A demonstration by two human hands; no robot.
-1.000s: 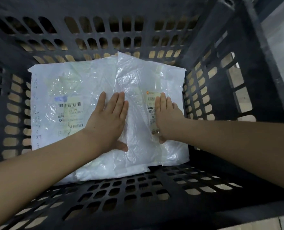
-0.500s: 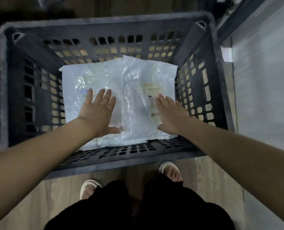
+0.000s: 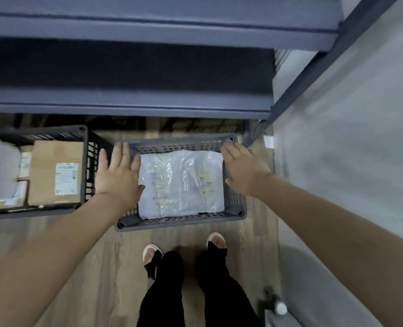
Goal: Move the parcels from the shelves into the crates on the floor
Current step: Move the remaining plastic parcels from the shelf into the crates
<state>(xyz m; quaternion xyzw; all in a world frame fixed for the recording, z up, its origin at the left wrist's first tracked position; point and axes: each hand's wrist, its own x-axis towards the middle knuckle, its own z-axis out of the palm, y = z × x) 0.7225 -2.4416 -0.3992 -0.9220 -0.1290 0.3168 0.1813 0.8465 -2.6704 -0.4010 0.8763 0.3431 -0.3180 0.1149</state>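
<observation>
Two white plastic parcels point(image 3: 181, 182) with printed labels lie flat in a dark grey slotted crate point(image 3: 181, 221) on the wooden floor below me. My left hand point(image 3: 119, 171) hovers above the crate's left side, fingers spread and straight, holding nothing. My right hand point(image 3: 243, 171) hovers above the right rim, also flat and empty. Neither hand touches the parcels.
A second dark crate point(image 3: 87, 161) stands to the left, holding a brown cardboard box point(image 3: 56, 175) and a grey bag point(image 3: 0, 168). Dark shelf boards point(image 3: 129, 100) jut out above the crates. A grey wall point(image 3: 349, 149) runs along the right. My feet point(image 3: 184, 251) stand behind the crate.
Both hands have lifted off the parcels and spread apart above the crate. The view has risen far higher, so the shelves, the left crate and my legs now show.
</observation>
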